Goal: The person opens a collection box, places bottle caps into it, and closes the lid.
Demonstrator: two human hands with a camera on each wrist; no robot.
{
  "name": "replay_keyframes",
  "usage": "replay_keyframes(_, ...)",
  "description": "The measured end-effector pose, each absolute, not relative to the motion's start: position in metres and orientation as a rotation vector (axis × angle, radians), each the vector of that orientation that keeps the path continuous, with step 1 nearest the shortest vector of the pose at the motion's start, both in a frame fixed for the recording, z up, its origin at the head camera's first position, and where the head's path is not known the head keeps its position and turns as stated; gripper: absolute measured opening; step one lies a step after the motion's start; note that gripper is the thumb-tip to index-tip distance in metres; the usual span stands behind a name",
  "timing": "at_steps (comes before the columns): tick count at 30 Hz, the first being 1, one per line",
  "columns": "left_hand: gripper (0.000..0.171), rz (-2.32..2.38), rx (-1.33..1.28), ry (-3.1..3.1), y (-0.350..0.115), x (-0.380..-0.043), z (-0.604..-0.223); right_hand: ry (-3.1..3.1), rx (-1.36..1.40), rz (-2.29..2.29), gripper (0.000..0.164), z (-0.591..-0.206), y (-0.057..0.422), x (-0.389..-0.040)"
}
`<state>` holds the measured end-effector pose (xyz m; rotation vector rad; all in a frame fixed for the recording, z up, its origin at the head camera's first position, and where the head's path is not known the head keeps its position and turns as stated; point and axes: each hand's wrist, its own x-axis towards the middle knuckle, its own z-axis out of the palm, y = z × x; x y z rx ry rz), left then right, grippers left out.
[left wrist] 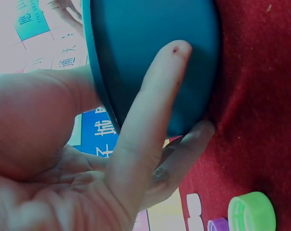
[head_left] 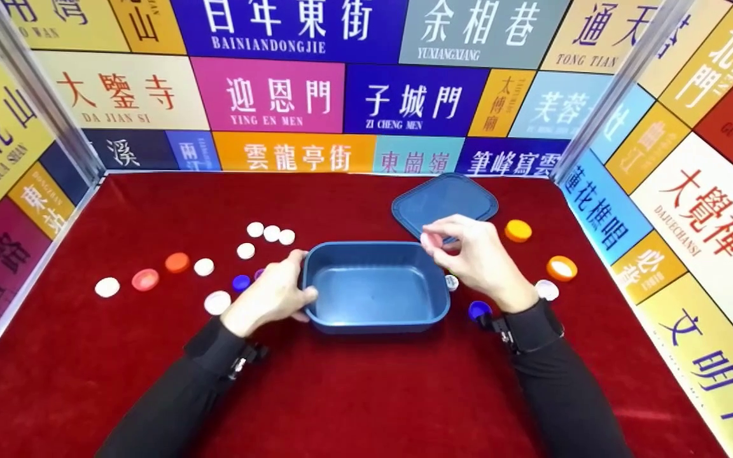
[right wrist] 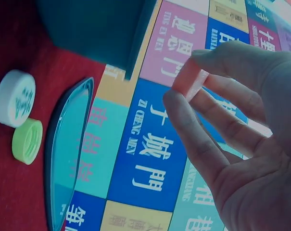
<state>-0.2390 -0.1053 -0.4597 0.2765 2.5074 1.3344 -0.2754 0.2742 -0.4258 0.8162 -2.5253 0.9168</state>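
A blue rectangular food container [head_left: 376, 296] stands open on the red cloth with nothing inside. My left hand [head_left: 277, 287] grips its left end, and the left wrist view shows fingers against the outer wall [left wrist: 198, 72]. Above the container's right rim, my right hand [head_left: 474, 254] pinches a pink bottle cap [right wrist: 189, 79] between thumb and forefinger. The blue lid [head_left: 433, 197] lies flat behind the container, partly hidden by the right hand. In the right wrist view, a white cap with green print [right wrist: 15, 98] and a light green cap [right wrist: 27, 141] lie near the lid.
On the left lie several white caps [head_left: 216, 303], a red cap [head_left: 146, 280], an orange-red cap [head_left: 177, 263] and a blue cap [head_left: 241, 283]. To the right are two orange caps [head_left: 518, 231], a white cap [head_left: 547, 290] and a blue cap [head_left: 479, 310]. Printed panels [head_left: 265, 95] enclose the table.
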Motion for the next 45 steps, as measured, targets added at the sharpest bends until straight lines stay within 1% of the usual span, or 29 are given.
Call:
replay_keyframes(5, 0.07, 1.33, 0.273, 2.504, -0.105, -0.239, -0.459, -2.521, 0.899, 0.899, 0.025, -0.429, 0.265, -0.272)
replay_keyframes(10, 0.071, 1.334, 0.269, 2.497, -0.104, -0.24, -0.458, -2.554, 0.968, 0.875, 0.028, -0.433, 0.255, -0.268)
replay_keyframes(17, 0.071, 1.338, 0.268, 2.491, -0.105, -0.239, -0.459, -2.652, 1.061, 0.731, 0.022, -0.44, 0.241, -0.263)
replay_keyframes(24, 0.07, 1.332, 0.28, 2.506, -0.105, -0.24, -0.46, -2.753, 1.1, 0.591, 0.019, -0.445, 0.233, -0.256)
replay_keyframes(29, 0.07, 1.338, 0.274, 2.502, -0.104, -0.24, -0.46, -2.811, 1.12, 0.583, 0.019, -0.448, 0.231, -0.252)
replay_keyframes(36, 0.071, 1.325, 0.273, 2.509, -0.104, -0.238, -0.461, -2.851, 1.15, 0.592, 0.028, -0.45, 0.233, -0.251)
replay_keyframes(45, 0.071, 1.316, 0.267, 2.512, -0.104, -0.238, -0.458, -2.869, 1.075, 0.604, 0.034, -0.448, 0.234, -0.253)
